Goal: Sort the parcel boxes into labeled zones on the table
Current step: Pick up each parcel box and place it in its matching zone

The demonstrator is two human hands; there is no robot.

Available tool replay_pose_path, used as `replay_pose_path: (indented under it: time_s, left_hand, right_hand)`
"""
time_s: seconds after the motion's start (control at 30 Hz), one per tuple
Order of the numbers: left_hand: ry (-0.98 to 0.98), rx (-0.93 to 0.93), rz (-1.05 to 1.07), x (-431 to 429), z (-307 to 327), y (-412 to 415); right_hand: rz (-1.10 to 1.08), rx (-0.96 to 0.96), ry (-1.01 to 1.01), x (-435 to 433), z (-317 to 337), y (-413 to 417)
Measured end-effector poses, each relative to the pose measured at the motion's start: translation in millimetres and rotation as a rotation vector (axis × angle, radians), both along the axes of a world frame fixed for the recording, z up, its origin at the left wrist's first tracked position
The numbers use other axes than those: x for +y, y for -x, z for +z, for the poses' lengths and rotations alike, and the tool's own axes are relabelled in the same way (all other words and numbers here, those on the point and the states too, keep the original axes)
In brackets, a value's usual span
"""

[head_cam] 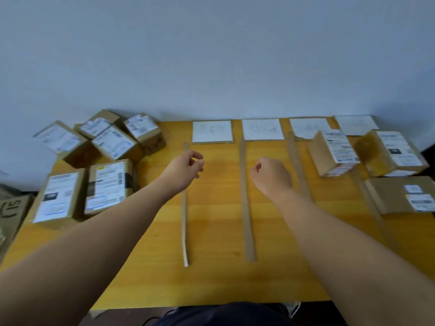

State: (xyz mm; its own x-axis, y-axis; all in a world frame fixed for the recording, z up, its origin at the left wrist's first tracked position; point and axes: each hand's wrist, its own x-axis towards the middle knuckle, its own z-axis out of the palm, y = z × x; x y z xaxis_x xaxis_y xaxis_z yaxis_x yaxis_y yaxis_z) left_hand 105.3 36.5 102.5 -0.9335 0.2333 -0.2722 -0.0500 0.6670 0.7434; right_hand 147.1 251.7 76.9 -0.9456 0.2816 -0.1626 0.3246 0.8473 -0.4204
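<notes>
Several brown parcel boxes with white shipping labels sit piled at the table's left end, the nearest two (57,196) (108,185) lying flat. Three more boxes stand on the right: one (333,152) in the third zone, two (390,152) (404,194) in the far right zone. White zone labels (212,131) (262,129) lie along the back edge. My left hand (186,167) hovers over the leftmost divider with fingers loosely curled, holding nothing. My right hand (270,176) hovers in the second zone with fingers curled, holding nothing.
Cardboard strips (185,208) (246,198) (297,168) split the yellow wooden table (211,278) into lanes. A wall runs right behind the table. A cardboard carton (11,210) stands off the left edge.
</notes>
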Motion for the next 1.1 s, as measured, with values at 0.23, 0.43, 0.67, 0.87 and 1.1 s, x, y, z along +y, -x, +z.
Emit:
replay_pose_path:
  time_s: [0.23,0.43,0.67,0.87,1.1]
  left_hand:
    - [0.018,0.020,0.228,-108,3,-5]
    - [0.204,0.085,0.333,-172,-12,-11]
    - [0.257,-0.157,0.547,-222,-41,-1]
    - [-0.121,-0.314,0.634,-236,-61,3]
    - [-0.322,-0.556,0.604,-211,-70,4]
  right_hand:
    - [0.263,-0.015,0.068,-112,0,34]
    - [0.424,-0.079,0.300,-168,-2,47]
    - [0.444,-0.182,0.396,-213,-15,54]
    - [0.337,-0.348,0.521,-229,-27,58]
    - [0.207,-0.467,0.675,-231,-48,62]
